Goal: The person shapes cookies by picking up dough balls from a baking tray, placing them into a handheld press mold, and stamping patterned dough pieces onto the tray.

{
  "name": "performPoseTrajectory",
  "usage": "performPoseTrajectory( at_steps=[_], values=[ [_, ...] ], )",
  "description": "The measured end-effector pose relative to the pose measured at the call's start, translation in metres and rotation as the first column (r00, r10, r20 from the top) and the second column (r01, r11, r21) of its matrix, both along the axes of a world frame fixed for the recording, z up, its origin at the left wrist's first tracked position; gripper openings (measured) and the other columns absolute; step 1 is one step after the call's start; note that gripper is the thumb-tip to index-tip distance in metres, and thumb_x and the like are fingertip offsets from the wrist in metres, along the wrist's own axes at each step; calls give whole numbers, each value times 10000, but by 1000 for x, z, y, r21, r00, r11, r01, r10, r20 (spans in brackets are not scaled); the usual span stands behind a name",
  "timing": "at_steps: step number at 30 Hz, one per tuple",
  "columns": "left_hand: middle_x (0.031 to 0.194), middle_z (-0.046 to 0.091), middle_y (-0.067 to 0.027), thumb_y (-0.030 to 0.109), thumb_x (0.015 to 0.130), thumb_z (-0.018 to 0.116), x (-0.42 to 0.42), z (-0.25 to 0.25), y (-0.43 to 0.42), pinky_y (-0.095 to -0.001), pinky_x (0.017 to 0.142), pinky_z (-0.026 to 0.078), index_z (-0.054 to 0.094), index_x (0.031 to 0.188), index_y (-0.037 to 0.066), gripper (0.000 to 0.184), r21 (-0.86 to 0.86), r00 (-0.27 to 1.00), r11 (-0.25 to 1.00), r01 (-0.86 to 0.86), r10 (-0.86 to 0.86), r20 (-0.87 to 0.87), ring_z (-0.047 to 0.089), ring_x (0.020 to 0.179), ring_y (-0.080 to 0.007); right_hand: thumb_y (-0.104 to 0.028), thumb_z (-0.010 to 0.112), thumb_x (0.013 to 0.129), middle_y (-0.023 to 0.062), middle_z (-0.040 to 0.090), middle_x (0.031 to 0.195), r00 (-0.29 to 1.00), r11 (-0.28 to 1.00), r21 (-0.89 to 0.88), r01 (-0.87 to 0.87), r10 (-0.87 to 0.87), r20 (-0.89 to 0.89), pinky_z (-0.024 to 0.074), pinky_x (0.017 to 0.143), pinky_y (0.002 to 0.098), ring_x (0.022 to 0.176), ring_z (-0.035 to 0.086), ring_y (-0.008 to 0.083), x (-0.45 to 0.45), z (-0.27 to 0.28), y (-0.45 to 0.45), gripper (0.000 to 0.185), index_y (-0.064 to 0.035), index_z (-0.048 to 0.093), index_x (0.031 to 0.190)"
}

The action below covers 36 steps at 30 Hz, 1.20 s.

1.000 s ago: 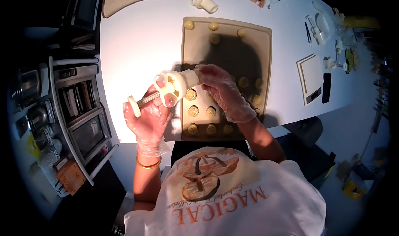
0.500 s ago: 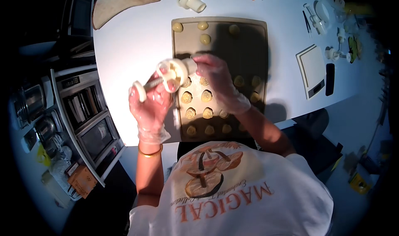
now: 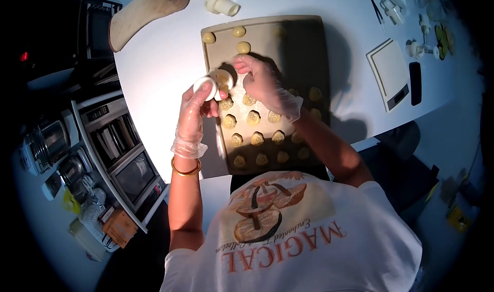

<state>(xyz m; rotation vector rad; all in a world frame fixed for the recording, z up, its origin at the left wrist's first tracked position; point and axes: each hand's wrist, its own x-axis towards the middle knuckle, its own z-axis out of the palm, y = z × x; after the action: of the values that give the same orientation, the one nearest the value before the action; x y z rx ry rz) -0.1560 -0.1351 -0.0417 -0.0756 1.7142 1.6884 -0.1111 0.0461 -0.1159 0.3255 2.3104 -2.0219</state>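
Note:
In the head view my gloved left hand (image 3: pixel 195 112) is closed around a white plunger mould (image 3: pixel 205 88), its round end tilted up over the tray's left edge. My gloved right hand (image 3: pixel 262 84) hovers beside it, fingers curled together; whether anything is between them I cannot make out. Beneath both hands lies a baking tray (image 3: pixel 262 19). Several pressed dough pieces (image 3: pixel 253 117) with a flower-like pattern sit in rows on its near half. Smooth dough balls (image 3: pixel 243 47) rest on the far part, one in shadow.
An oven mitt (image 3: pixel 141 19) and another plunger mould (image 3: pixel 221 3) lie at the back left. To the right are a kitchen scale (image 3: pixel 388 78), a dark slim object (image 3: pixel 415 84) and more white mould parts (image 3: pixel 422 48). A metal rack (image 3: pixel 110 138) stands left of the table.
My right hand has come off the mould's end and its fingers have curled. The mould has turned in my left hand, its end now facing up. The view has shifted slightly.

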Motion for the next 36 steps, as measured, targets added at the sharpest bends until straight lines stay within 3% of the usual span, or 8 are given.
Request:
performPoseTrajectory(
  at_steps=[2,4,5,9,12,22,29,36],
  values=[
    [780,640,-28,384,903,605,1,6,4,-195,497,353,620,1064,17,401,-5,999,999,-32,32,33,514,556,-70,14,560,793,174,560,1213,994,994,-37,-101,100,-50,455,917,328,1101,561,249,4,9,4,533,-18,466,1317],
    [775,635,-14,342,879,658,3,12,7,-191,503,355,634,1029,27,350,-147,995,984,-103,101,-25,532,578,-65,-104,670,771,168,448,1351,913,966,227,-122,199,-357,396,1009,381,1220,468,280,7,24,-1,638,-29,416,1352],
    [775,635,-14,342,879,658,2,13,6,-191,503,355,634,1029,27,350,-153,995,984,-97,94,-26,532,578,-65,-193,703,728,193,390,1345,928,949,291,-117,209,-308,347,1051,416,1239,409,359,5,27,-11,686,-48,405,1329],
    [765,626,-3,323,837,716,-6,22,4,-196,517,359,639,1000,33,341,-282,992,957,-69,37,-117,543,610,-60,-149,718,681,121,477,1205,877,974,227,28,85,-473,415,968,387,1130,488,298,-10,10,-41,581,-99,506,1220],
    [814,625,2,422,827,685,-9,28,1,-198,544,345,638,1023,58,416,-392,993,920,14,-59,-103,545,659,-73,-123,684,685,99,514,1150,896,988,126,86,-22,-443,450,889,384,1037,536,307,-21,-4,-58,460,-96,533,1119],
    [680,562,-5,282,897,653,-11,40,41,-216,585,388,639,896,-28,310,-548,941,827,-128,-74,-331,476,632,-62,-95,601,666,75,524,916,885,917,324,231,-60,-463,470,685,421,807,528,294,-24,-8,-63,276,-78,513,928],
    [550,489,-28,215,902,486,-24,17,58,-272,494,354,639,728,-25,334,-689,941,710,-145,-117,-319,441,514,-101,-125,609,663,96,515,874,895,926,309,218,-63,-442,449,704,425,795,522,292,-25,-5,-56,281,-64,515,921],
    [554,476,-15,164,857,448,-22,6,68,-251,496,309,573,627,-20,319,-651,913,735,-190,-112,-393,406,529,-91,-244,604,748,91,495,841,875,935,239,260,-124,-469,433,714,414,752,513,269,-26,-12,-56,245,-69,515,897]
  ],
)
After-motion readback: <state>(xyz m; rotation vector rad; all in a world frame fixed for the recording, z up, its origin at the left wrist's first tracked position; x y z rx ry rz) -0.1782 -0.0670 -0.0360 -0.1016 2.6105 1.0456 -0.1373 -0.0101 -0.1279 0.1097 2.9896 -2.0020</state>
